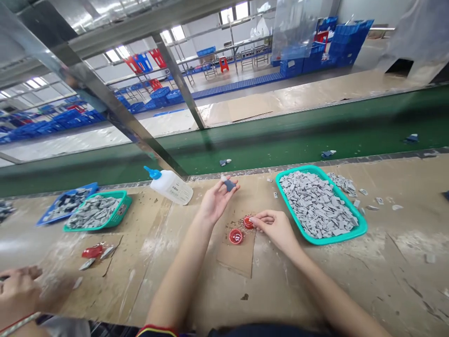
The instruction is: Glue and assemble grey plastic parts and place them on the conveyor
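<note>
My left hand [216,200] is raised above the bench, palm up, and pinches a small dark blue-grey part [229,184] with a white tip at its fingertips. My right hand [274,228] rests on the bench with its fingers curled, touching a small red cap [248,222]. A second red cap [235,236] lies open just left of it on a piece of cardboard [238,255]. A teal tray [358,230] heaped with several grey pieces sits right of my right hand.
A white glue bottle [171,186] with a blue nozzle lies behind my left hand. Another teal tray [122,211] and a blue tray [52,210] of grey pieces stand far left. A green conveyor belt [280,140] carries scattered parts. Another person's hand [17,292] works at bottom left.
</note>
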